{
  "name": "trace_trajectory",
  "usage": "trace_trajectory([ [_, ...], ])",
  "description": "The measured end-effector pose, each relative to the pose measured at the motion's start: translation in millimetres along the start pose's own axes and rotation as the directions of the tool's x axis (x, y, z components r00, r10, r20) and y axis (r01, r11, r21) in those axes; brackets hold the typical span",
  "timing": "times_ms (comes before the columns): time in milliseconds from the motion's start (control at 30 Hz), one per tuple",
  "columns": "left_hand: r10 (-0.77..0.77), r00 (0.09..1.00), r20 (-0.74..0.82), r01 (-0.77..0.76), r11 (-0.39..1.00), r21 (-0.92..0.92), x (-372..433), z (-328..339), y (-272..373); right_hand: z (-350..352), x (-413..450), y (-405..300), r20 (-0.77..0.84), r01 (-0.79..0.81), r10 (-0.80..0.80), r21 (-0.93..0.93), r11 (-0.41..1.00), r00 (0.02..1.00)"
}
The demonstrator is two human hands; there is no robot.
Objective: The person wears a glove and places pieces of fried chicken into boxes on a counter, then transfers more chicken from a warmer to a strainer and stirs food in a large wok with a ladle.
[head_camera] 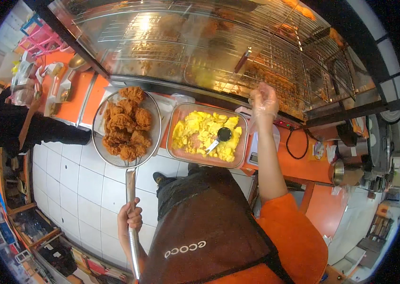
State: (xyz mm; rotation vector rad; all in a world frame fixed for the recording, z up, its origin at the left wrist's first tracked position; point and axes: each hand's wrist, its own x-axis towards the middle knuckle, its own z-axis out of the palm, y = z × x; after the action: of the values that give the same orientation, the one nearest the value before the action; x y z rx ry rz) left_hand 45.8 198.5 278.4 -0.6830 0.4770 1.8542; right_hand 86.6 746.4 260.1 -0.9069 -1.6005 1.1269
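My left hand (pixel 131 216) is wrapped around the long metal handle of a wire-mesh skimmer (pixel 153 133). Several pieces of brown, crusty fried chicken (pixel 125 124) are heaped in its basket. My right hand (pixel 264 101), in a clear plastic glove, is raised at the front of a heated display cabinet (pixel 171 46). Its fingers are bent; whether anything is between them is hidden. Between my arms lies a clear plastic tub (pixel 205 164) of crumbled yellow food (pixel 193 126), with a black measuring scoop (pixel 224 134) resting on top.
A digital scale (pixel 254 156) sits right of the tub on the orange counter (pixel 306 167). Wire racks with fried pieces fill the cabinet, and a wooden-handled tool (pixel 242 61) is there. A black cable (pixel 294 156) loops nearby. Another person (pixel 12 117) stands at left, by boxes.
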Motion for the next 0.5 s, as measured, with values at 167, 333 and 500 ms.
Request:
trace_trajectory([
  [167, -0.009, 1.000, 0.021, 0.010, 0.998, -0.062, -1.2, -8.5, -1.1, 8.5, -9.0, -58.8, 0.035, 0.106, -0.106, 0.001, 0.994, 0.994],
  [333, -0.021, 0.998, 0.052, 0.025, 0.996, -0.084, -1.1, -10.4, -2.8, -7.0, 79.5, -118.0, 0.079, 0.568, -0.725, -0.682, 0.461, 0.684],
  [500, -0.032, 0.999, 0.033, 0.035, 0.996, -0.080, -0.4, -6.6, -2.1, -17.1, 225.7, -62.5, 0.307, 0.362, -0.283, -0.916, 0.172, 0.909],
])
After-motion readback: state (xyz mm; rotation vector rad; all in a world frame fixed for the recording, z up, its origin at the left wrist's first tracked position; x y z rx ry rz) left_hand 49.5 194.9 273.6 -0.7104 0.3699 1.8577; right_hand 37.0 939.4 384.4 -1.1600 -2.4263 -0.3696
